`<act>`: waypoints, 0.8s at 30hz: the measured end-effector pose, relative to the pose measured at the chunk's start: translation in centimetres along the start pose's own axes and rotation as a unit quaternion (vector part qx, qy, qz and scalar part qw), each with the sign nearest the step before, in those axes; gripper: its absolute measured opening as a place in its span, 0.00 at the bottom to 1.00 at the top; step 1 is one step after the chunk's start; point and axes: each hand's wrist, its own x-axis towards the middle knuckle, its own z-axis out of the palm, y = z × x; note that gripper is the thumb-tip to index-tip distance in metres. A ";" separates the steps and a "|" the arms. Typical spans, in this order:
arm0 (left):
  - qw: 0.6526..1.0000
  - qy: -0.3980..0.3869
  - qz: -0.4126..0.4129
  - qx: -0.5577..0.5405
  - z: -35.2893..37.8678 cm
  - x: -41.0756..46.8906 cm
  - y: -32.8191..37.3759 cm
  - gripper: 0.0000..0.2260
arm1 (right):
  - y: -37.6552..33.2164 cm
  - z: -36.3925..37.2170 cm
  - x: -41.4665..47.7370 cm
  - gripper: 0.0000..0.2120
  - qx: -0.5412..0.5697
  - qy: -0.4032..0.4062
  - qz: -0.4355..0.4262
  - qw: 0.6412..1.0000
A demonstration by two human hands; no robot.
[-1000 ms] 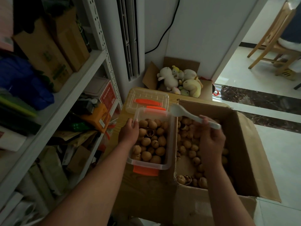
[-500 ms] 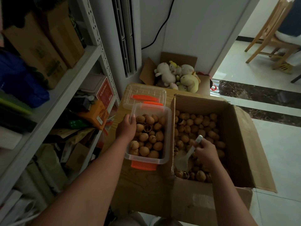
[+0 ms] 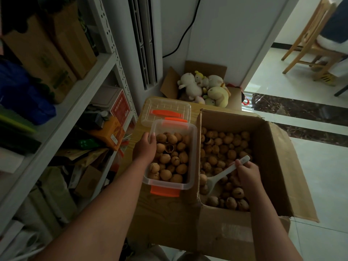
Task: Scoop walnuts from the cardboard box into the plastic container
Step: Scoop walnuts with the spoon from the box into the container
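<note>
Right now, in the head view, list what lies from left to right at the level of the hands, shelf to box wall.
Metal shelf → left hand, gripping the rim → plastic container → spoon → right hand, holding it → right wall of the cardboard box.

Tan walnuts (image 3: 224, 147) fill a brown cardboard box (image 3: 273, 166), the clear container (image 3: 192, 153) has orange clips (image 3: 165, 191), and the spoon (image 3: 222, 175) is white.

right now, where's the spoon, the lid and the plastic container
spoon (image 3: 225, 172), head view, middle of its white handle
lid (image 3: 165, 106), head view, its clear top
plastic container (image 3: 169, 185), head view, its near wall
</note>
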 end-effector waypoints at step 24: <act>1.000 -0.010 -0.003 -0.007 0.0 0.1 -0.1 0.14 | -7.7 -0.1 -3.1 0.09 0.147 0.079 -0.150 0.974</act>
